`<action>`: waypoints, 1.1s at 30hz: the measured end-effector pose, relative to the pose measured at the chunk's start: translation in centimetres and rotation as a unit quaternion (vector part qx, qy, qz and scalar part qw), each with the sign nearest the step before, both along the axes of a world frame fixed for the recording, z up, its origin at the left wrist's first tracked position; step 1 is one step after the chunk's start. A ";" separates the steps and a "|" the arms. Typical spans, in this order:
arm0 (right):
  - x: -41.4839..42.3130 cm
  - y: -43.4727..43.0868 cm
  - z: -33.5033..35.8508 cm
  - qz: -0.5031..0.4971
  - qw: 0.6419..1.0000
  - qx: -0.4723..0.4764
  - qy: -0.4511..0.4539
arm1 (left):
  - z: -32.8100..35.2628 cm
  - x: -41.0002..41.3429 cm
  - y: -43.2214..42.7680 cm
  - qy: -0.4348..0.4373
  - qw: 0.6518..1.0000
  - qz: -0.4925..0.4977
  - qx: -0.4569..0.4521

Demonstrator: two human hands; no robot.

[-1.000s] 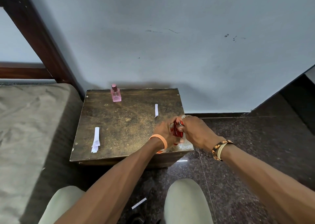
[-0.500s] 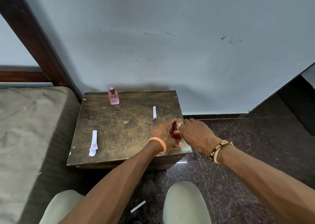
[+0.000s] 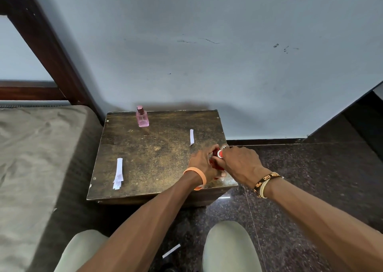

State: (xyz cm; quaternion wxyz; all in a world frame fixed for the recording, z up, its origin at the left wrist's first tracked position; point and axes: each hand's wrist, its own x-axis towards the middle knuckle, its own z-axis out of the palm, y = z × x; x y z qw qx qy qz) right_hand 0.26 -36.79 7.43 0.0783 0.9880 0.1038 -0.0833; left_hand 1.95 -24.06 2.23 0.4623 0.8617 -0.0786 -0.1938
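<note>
left hand [image 3: 202, 164] grips red bottle [image 3: 215, 163] body, steadying it | right hand [image 3: 240, 163] pinches its top, likely to work the cap | desk [image 3: 157, 153] beneath both hands

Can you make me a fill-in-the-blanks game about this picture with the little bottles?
1. The left hand and right hand grip a bottle coloured ____.
2. The perfume bottle standing alone on the table is ____.
3. Between the knees, one paper strip lies on the ____.

Missing words: red; pink; floor.
</note>
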 end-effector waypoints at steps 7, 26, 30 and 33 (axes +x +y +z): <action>-0.4 0.0 -0.3 -0.015 0.999 0.030 -0.003 | -0.1 0.0 -0.1 0.011 1.000 0.003 -0.006; 2.0 0.5 0.6 0.066 0.997 -0.038 -0.024 | 0.0 0.0 0.3 -0.011 1.000 -0.001 0.000; 1.4 0.1 -0.1 0.092 0.991 -0.087 -0.048 | -0.1 0.1 0.0 -0.025 1.000 -0.005 0.003; 1.2 1.1 -0.7 0.020 0.995 -0.071 -0.061 | -0.4 0.5 0.1 0.004 1.000 0.003 -0.002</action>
